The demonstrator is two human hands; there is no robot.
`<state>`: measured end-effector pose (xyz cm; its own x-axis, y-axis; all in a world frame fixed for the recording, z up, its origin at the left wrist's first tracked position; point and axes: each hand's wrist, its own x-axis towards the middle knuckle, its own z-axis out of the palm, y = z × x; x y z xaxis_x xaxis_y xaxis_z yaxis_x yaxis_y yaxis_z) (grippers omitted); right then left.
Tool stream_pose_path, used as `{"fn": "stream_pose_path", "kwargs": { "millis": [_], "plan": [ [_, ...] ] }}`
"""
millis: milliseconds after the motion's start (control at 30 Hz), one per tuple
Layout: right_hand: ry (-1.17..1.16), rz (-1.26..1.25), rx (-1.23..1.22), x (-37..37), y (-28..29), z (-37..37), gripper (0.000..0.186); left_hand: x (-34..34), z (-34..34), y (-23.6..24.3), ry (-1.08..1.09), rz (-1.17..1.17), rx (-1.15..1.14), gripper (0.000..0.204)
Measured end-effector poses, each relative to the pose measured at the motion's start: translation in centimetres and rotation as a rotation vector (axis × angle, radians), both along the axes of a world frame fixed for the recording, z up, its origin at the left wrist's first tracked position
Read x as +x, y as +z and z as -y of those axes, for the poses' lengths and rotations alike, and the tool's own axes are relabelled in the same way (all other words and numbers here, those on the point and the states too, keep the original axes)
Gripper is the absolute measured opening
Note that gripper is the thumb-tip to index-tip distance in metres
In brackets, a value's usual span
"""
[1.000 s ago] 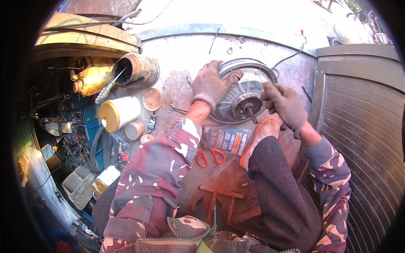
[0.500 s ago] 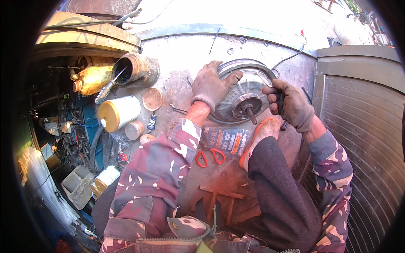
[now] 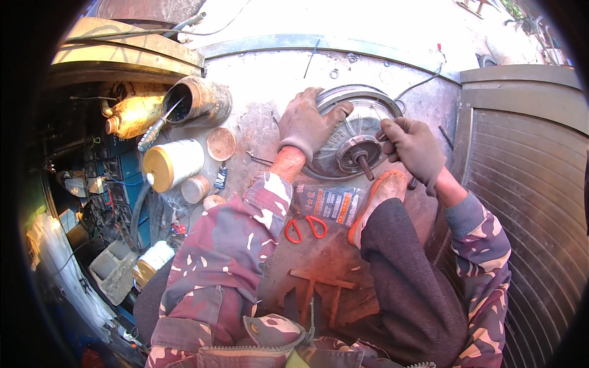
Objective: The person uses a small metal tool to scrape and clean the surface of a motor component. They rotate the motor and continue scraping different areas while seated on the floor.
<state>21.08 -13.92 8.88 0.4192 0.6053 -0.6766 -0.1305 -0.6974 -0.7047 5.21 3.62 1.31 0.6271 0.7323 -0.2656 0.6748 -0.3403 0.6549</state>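
Observation:
A round metal wheel hub (image 3: pixel 362 113) with a projecting axle (image 3: pixel 366 167) lies on the floor in front of me. My gloved left hand (image 3: pixel 308 122) grips its left side, fingers over the upper rim and thumb on the face. My gloved right hand (image 3: pixel 410 147) is closed at the right side of the hub, near the rim, its fingertips around a small dark piece I cannot make out. Just below the hub are a printed plastic packet (image 3: pixel 328 205) and red-handled scissors (image 3: pixel 318 226). My shoe (image 3: pixel 383 190) is beside them.
At the left are a rusty canister (image 3: pixel 211 104) holding a screwdriver (image 3: pixel 150 134), a yellow jug (image 3: pixel 132 116), tubs (image 3: pixel 184 164), tangled wires and a concrete block (image 3: pixel 115 270). A ribbed metal panel (image 3: pixel 521 184) borders the right; a yellow ledge (image 3: pixel 126 43) is upper left.
My right hand lowered and turned over half a second ago and is now back up and further left, near the hub's face. My left hand and the hub look unmoved.

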Motion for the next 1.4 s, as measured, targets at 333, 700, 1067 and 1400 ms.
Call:
{"fn": "stream_pose_path", "kwargs": {
  "millis": [333,700,1067,1400],
  "plan": [
    [0.391,1.042,0.204,-0.7,0.5,0.4,0.041,-0.1,0.0,0.3,-0.006,-0.001,-0.034,0.09],
    [-0.221,-0.259,0.028,1.1,0.1,0.2,0.048,0.0,0.0,0.3,-0.012,-0.02,-0.025,0.09],
    [0.555,1.181,0.12,1.0,0.3,1.1,0.041,-0.2,-0.1,-0.6,-0.003,0.017,0.017,0.096],
    [-0.302,-0.438,0.007,-0.5,-0.3,0.2,0.049,0.0,0.1,0.2,-0.002,-0.008,-0.031,0.09]
  ]
}}
